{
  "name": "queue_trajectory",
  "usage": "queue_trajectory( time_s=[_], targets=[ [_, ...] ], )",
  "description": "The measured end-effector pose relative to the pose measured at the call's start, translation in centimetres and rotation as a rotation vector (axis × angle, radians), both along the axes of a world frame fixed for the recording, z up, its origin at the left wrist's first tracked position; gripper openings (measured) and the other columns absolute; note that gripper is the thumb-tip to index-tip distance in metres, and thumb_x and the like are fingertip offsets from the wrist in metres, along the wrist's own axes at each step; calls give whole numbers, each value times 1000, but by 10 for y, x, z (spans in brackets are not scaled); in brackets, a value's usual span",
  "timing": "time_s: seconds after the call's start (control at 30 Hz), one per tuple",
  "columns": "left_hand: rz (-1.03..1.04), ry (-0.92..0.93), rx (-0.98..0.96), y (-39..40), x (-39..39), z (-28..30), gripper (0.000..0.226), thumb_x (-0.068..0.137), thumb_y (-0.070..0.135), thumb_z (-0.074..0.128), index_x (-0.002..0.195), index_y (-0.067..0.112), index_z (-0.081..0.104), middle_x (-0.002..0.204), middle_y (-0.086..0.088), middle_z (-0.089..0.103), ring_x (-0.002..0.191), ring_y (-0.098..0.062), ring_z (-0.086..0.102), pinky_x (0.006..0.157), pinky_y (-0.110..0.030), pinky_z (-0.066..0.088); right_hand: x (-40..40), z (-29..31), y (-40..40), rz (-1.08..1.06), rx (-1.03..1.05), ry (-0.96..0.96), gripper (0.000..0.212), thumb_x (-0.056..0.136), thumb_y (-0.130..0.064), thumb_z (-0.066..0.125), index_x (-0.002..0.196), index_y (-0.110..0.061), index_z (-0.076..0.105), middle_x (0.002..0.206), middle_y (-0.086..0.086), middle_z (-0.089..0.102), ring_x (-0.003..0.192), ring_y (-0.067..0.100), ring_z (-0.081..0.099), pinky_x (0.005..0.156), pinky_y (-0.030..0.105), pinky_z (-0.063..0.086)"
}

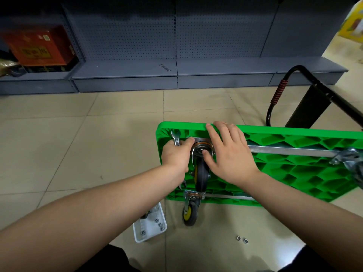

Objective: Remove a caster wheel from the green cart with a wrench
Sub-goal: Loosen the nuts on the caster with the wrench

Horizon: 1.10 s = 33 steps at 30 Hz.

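The green cart point(294, 165) lies upside down on the floor, its ribbed underside facing up. A caster wheel point(201, 173) with a grey tyre stands on its metal plate near the cart's far left corner. My left hand point(175, 156) grips a silver wrench point(176, 137) beside that plate; the wrench's open jaw sticks out above my fist and its other end shows below my wrist. My right hand point(229, 154) lies across the caster plate and the cart's far edge, fingers spread, thumb on the swivel bearing.
A second caster point(191, 210) with a yellow hub sits at the cart's near left corner, a third point(351, 161) at the right. A white tray point(151, 225) holds several nuts. Two loose nuts point(242, 239) lie on the tiles. Another wrench point(164, 67) rests on the grey shelf base. The black folded handle point(279, 93) is behind.
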<state>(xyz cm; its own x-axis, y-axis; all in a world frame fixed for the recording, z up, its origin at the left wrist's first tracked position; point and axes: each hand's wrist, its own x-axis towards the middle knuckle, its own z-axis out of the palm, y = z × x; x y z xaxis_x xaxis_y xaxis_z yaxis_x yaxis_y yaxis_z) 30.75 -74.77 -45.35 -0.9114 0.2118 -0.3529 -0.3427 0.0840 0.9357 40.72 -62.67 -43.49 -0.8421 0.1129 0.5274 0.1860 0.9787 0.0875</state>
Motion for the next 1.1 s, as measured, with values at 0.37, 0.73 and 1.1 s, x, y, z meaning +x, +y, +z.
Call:
queue_trajectory(
  time_s=[0.37, 0.73, 1.1],
  targets=[
    [-50, -12, -4, -3, 0, 3, 31, 85, 41, 77, 82, 16, 60, 57, 3, 40, 41, -14, 31, 38, -17, 24, -1, 0, 0, -4, 5, -12, 67, 92, -44, 53, 145, -5, 47, 141, 17, 50, 127, 38, 44, 114, 48, 30],
    [-10, -30, -7, -2, 4, 11, 26, 95, 36, 60, 83, 13, 66, 45, 13, 46, 41, -13, 31, 39, -16, 23, 0, -1, 1, 14, -5, -4, 66, 92, -43, 53, 146, -4, 47, 141, 18, 50, 128, 39, 44, 115, 48, 31],
    [-74, -60, 41, -17, 24, 22, 30, 94, 40, 67, 88, 11, 65, 55, 2, 30, 39, -12, 23, 42, -18, 17, 3, 3, 3, 122, -169, 54, 48, 95, -36, 56, 134, -8, 59, 137, 14, 53, 125, 37, 49, 110, 48, 38]
  ],
)
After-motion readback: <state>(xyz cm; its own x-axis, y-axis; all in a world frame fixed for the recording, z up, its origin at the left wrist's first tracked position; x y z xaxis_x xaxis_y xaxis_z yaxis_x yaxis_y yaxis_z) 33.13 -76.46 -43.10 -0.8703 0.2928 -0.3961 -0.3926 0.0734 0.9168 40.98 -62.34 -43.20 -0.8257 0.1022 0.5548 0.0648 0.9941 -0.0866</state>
